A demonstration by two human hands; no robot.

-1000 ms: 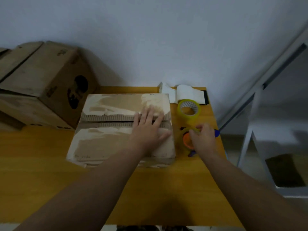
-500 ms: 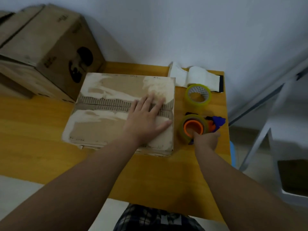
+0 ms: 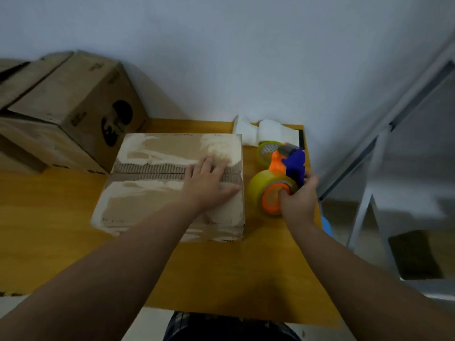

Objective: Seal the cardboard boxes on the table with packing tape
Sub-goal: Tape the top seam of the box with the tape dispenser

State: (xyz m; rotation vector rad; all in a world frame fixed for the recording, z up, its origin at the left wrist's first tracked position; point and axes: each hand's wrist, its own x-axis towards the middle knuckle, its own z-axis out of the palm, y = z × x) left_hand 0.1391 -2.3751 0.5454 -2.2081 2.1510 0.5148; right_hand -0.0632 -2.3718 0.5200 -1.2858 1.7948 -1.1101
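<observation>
our flat left hand steadies the stiff, likely light box while our right hand grips the tape holder.

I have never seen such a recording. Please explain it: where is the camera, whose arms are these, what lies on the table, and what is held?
There is no machine: the arms belong to a person, and the camera sits on that person's head, looking down. The left hand lies flat on a cardboard box on the table. The right hand grips an orange and blue tape dispenser. Behind it are a spare tape roll and white paper. Larger boxes stand at the left.
</observation>
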